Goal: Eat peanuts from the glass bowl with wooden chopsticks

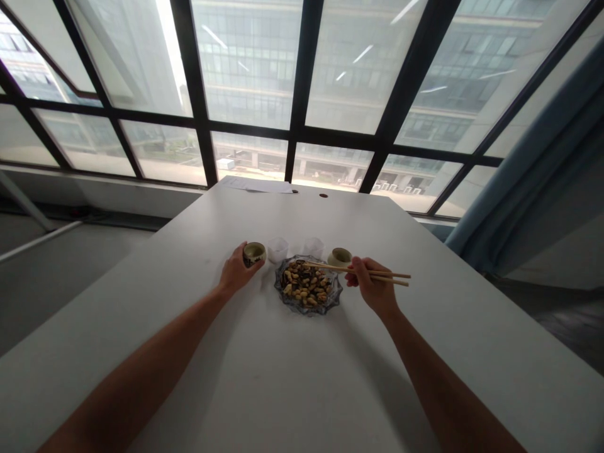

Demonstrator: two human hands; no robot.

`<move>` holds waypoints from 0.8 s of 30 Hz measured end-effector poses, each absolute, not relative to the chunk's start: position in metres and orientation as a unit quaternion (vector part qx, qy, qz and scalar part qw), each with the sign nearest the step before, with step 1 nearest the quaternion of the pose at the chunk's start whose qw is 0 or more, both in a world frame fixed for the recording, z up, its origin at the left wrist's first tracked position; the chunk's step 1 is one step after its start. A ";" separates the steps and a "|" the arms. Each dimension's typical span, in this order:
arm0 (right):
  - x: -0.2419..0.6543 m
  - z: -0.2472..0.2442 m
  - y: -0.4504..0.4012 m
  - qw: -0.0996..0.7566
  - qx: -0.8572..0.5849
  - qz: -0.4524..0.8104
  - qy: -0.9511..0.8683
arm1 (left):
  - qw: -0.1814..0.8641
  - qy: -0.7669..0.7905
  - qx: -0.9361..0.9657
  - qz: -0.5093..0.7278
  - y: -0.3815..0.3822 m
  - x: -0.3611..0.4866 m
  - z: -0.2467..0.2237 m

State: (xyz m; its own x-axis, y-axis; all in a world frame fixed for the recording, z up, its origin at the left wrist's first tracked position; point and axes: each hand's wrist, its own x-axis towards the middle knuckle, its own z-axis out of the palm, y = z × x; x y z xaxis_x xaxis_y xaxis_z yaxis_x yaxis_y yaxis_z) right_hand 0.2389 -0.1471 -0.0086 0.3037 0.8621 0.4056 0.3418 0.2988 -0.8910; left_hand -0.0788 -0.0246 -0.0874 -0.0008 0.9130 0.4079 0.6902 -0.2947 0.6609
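My left hand (237,270) is wrapped round a small patterned teacup (255,253), left of a scalloped glass bowl (332,301). Peanuts in their shells (302,290) fill the bowl, mixed with darker bits that look like seeds. In my right hand (375,286) is a pair of wooden chopsticks (387,275), pinched by the fingers. Their tips reach left over the far part of the bowl, among the dark bits; whether they grip one I cannot tell. Just beyond my right fingers stands a second small cup (340,257), partly hidden by the hand.
Two clear plastic cups (277,250) stand behind the bowl, between the teacups. White papers (257,185) lie at the far end of the white table (264,390), near two dark round spots. Beyond is a large window; a blue curtain (533,151) hangs on the right.
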 end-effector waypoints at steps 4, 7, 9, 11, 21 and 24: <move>0.237 -0.015 -0.147 0.524 -0.534 0.251 -0.614 | 0.137 0.575 0.696 0.407 -0.025 -0.080 -0.087; 0.238 -0.008 -0.150 0.535 -0.530 0.248 -0.610 | 0.138 0.576 0.695 0.407 -0.024 -0.080 -0.087; 0.238 0.000 -0.153 0.571 -0.527 0.240 -0.582 | 0.137 0.577 0.695 0.407 -0.024 -0.080 -0.087; 0.237 0.007 -0.157 0.586 -0.524 0.242 -0.569 | 0.137 0.576 0.695 0.407 -0.023 -0.081 -0.087; 0.229 0.007 -0.162 0.451 -0.505 0.207 -0.706 | 0.136 0.570 0.697 0.414 -0.023 -0.082 -0.089; 0.229 0.008 -0.163 0.436 -0.494 0.193 -0.727 | 0.133 0.568 0.698 0.415 -0.023 -0.082 -0.088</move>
State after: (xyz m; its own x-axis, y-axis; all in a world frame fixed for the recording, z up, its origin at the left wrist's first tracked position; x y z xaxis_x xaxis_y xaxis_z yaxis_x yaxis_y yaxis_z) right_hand 0.2288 -0.1628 0.0077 -0.1332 0.8867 0.4428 0.5500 0.4378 -0.7112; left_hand -0.0823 -0.0227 -0.0882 0.0094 0.9037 0.4281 0.6821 -0.3189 0.6581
